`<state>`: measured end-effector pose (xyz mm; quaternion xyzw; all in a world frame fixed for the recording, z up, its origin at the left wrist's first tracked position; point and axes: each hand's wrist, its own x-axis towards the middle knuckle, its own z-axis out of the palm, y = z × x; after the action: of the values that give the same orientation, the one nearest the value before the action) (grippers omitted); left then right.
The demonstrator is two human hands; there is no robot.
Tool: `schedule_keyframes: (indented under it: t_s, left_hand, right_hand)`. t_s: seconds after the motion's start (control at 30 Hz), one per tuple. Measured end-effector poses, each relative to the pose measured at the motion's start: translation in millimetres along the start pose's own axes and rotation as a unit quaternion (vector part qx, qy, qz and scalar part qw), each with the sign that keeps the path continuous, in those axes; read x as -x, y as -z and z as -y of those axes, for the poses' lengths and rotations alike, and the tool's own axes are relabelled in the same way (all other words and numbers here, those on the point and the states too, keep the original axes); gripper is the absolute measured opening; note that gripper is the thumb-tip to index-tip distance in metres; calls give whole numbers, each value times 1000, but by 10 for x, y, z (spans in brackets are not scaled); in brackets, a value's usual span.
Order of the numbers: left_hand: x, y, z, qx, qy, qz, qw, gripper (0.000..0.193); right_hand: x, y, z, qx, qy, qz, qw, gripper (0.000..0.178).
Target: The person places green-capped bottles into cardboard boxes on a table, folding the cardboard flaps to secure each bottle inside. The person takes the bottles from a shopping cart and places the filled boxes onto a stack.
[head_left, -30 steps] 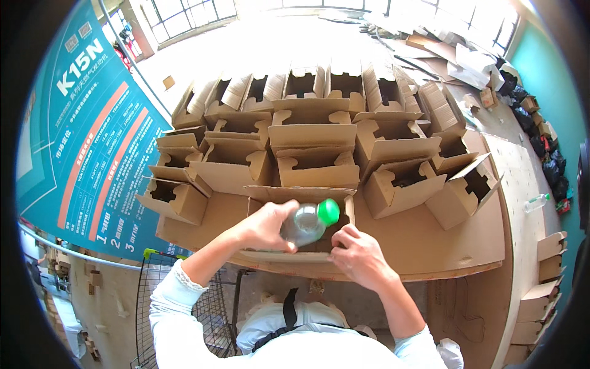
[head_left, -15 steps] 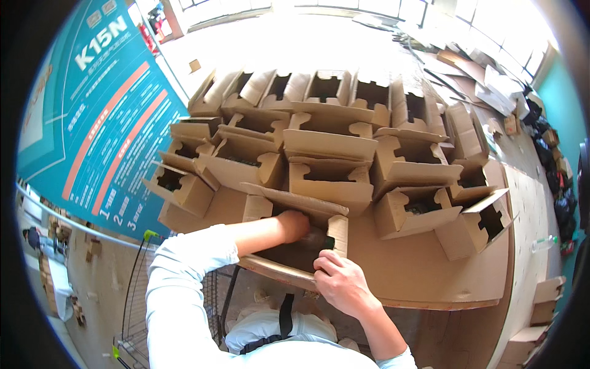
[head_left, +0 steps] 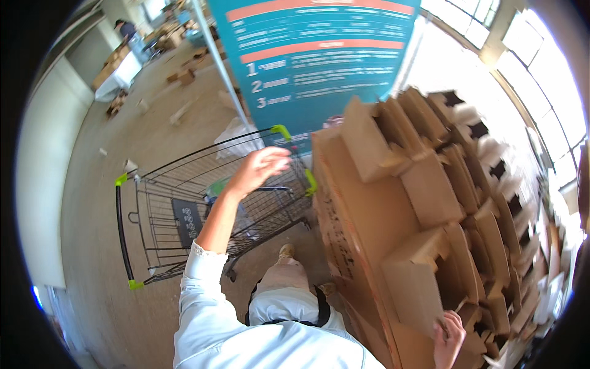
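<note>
My left hand [head_left: 261,170] is raised over a black wire shopping cart [head_left: 184,161] with bright green corner pieces. Its fingers are stretched out and it holds nothing. Inside the cart lies something pale green and clear [head_left: 216,189], too blurred to name. At the lower right, my right hand [head_left: 450,337] has its fingers curled on the edge of the nearest cardboard box [head_left: 413,292]. This box has its top flaps up and stands on a cardboard-covered table [head_left: 362,215]. What lies inside the box is hidden from here.
Several open cardboard boxes [head_left: 433,187] stand in rows along the right. A teal printed banner [head_left: 319,67] rises behind the cart. At the far left, a person [head_left: 129,35] stands near a white-covered table [head_left: 120,77]. Scraps lie on the floor.
The view has swung left toward the cart. My left hand has come out of the nearest box and moved over the cart. My right hand remains at that box.
</note>
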<state>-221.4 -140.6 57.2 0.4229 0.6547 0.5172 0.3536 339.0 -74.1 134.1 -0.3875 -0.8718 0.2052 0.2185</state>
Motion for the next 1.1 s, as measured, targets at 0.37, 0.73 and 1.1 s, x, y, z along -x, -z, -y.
schedule_keyframes:
  t_s: [0.37, 0.73, 1.1]
  left_hand:
    - [889, 2527, 3984, -279, 410, -223, 839, 29]
    - [-20, 1898, 4721, -569, 361, -143, 725, 65]
    - [215, 1716, 4130, -553, 271, -137, 776, 78]
  right_hand:
    - [-248, -493, 140, 211, -253, -15, 944, 28]
    - [-361, -676, 504, 351, -245, 2, 904, 34]
    - [90, -505, 293, 232, -413, -31, 880, 43]
